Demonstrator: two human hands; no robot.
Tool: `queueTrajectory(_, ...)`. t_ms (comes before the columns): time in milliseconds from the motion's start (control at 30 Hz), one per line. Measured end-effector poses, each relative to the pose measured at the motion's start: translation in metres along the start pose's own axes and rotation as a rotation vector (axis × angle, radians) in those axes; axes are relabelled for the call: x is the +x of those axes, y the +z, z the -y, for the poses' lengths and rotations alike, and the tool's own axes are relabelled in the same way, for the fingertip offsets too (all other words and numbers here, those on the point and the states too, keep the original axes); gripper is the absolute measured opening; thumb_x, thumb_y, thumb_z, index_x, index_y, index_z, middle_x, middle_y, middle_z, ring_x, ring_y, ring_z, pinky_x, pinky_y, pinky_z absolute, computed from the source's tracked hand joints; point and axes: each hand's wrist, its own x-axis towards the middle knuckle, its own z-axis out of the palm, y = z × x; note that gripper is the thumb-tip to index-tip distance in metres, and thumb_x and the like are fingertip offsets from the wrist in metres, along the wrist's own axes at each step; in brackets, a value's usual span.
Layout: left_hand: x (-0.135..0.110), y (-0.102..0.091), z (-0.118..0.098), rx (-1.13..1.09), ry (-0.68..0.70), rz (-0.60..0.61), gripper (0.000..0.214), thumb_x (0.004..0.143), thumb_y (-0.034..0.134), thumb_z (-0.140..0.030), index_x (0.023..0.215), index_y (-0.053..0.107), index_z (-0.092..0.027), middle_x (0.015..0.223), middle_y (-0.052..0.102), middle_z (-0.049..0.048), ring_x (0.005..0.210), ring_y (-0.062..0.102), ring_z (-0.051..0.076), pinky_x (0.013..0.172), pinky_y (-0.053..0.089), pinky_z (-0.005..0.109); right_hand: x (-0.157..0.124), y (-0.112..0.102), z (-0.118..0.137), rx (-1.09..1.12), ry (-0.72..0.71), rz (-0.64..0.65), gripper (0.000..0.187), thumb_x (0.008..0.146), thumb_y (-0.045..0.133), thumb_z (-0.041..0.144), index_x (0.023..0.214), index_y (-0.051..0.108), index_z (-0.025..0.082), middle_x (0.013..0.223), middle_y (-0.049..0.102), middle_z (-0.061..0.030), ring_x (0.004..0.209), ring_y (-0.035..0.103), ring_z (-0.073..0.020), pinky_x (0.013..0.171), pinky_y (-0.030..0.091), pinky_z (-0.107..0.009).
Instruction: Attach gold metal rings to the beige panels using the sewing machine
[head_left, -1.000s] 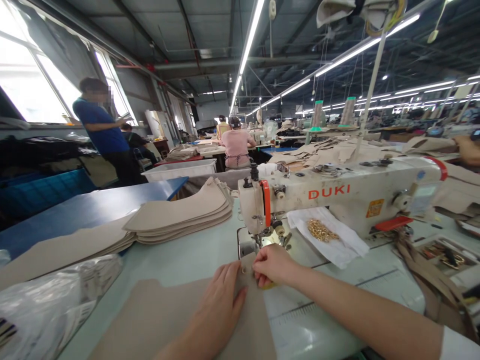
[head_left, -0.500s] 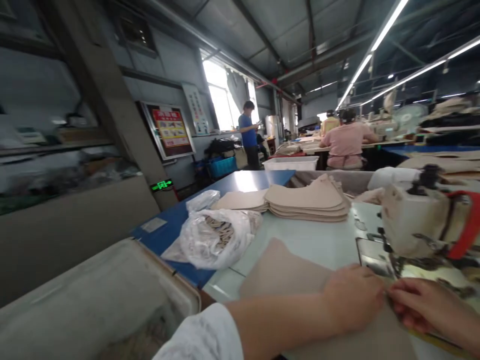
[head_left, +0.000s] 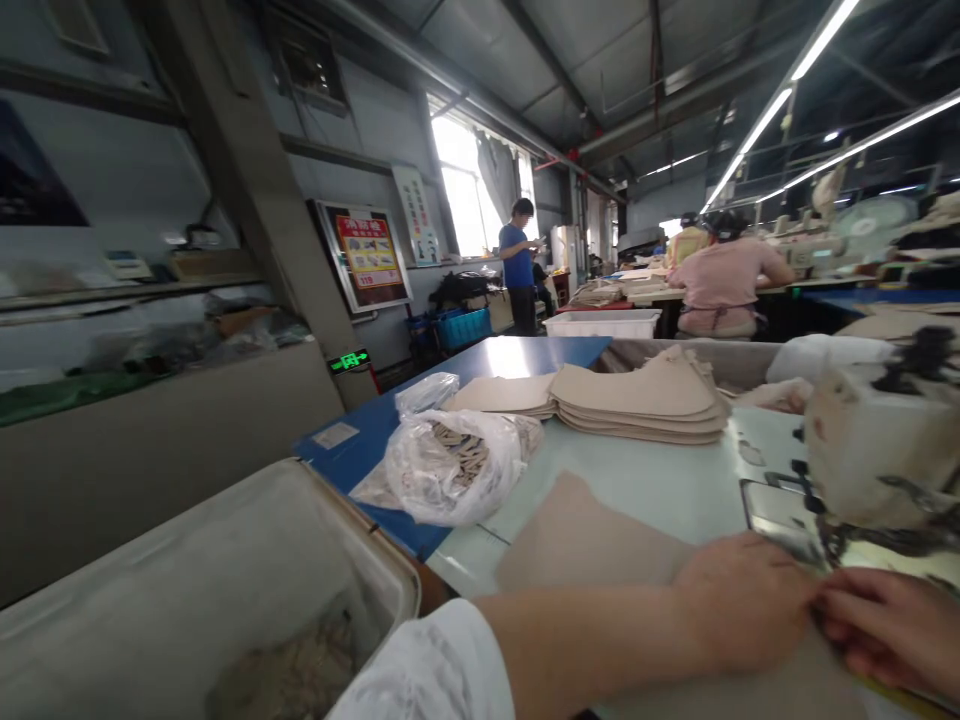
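Note:
A flat beige fabric piece (head_left: pixel 592 535) lies on the pale green sewing table (head_left: pixel 622 462), running under my left forearm. My left hand (head_left: pixel 750 600) rests at its right edge, back upward, fingers curled down and partly hidden. Touching it, my right hand (head_left: pixel 892 620) pinches at the same edge with thumb and forefinger; the exact spot between the fingers is too small to make out. Just beyond both hands stands a white sewing machine (head_left: pixel 874 440), with its metal plate (head_left: pixel 780 515) beside my left hand.
Behind lie stacked beige pieces (head_left: pixel 637 400) and a clear plastic bag (head_left: pixel 450 470) of small beige strips. A blue table (head_left: pixel 330 455) adjoins on the left, with a large white bin (head_left: pixel 300 500) in front. Several people are farther back, one standing in a blue shirt (head_left: pixel 516 262).
The view has turned slightly left, so the surroundings appear shifted right. Both hands stay together at the fabric piece's edge, with little change in their grip.

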Motion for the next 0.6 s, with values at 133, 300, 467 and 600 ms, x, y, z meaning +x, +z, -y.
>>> queueTrajectory(133, 0.002, -0.008, -0.003, -0.153, -0.176, -0.069, 0.015, 0.084, 0.051, -0.014, 0.082, 0.066, -0.019, 0.079, 0.07, 0.0016, 0.079, 0.062, 0.016, 0.077, 0.049, 0.026, -0.028, 0.017, 0.033, -0.139, -0.041, -0.112, 0.017, 0.073, 0.05, 0.011, 0.056, 0.049, 0.015, 0.047, 0.055, 0.0019, 0.034, 0.049, -0.0046, 0.034, 0.033, -0.013)
queueTrajectory(300, 0.005, -0.005, 0.008, -0.293, -0.2, -0.149, 0.019, 0.076, 0.05, -0.002, 0.071, 0.061, -0.018, 0.072, 0.064, 0.003, 0.074, 0.059, 0.019, 0.067, 0.05, 0.03, -0.03, 0.016, 0.05, -0.108, -0.015, -0.154, 0.016, 0.069, 0.048, 0.005, 0.056, 0.052, 0.014, 0.046, 0.056, 0.0031, 0.037, 0.054, -0.0067, 0.036, 0.04, -0.013)
queueTrajectory(467, 0.006, -0.003, 0.01, -0.342, -0.152, -0.159, 0.02, 0.075, 0.05, -0.001, 0.067, 0.056, -0.018, 0.075, 0.063, 0.003, 0.076, 0.057, 0.019, 0.07, 0.049, 0.03, -0.026, 0.011, 0.052, -0.087, 0.014, -0.127, 0.02, 0.068, 0.047, 0.003, 0.051, 0.051, 0.013, 0.043, 0.055, 0.0027, 0.035, 0.053, -0.007, 0.034, 0.04, -0.013)
queueTrajectory(600, 0.007, -0.001, 0.012, -0.299, -0.077, -0.171, 0.021, 0.075, 0.048, -0.001, 0.067, 0.055, -0.018, 0.075, 0.063, 0.0037, 0.076, 0.057, 0.019, 0.07, 0.05, 0.03, -0.021, 0.01, 0.051, -0.1, 0.035, -0.098, 0.02, 0.068, 0.047, 0.004, 0.051, 0.049, 0.014, 0.042, 0.055, 0.0033, 0.032, 0.05, -0.0073, 0.036, 0.044, -0.015)
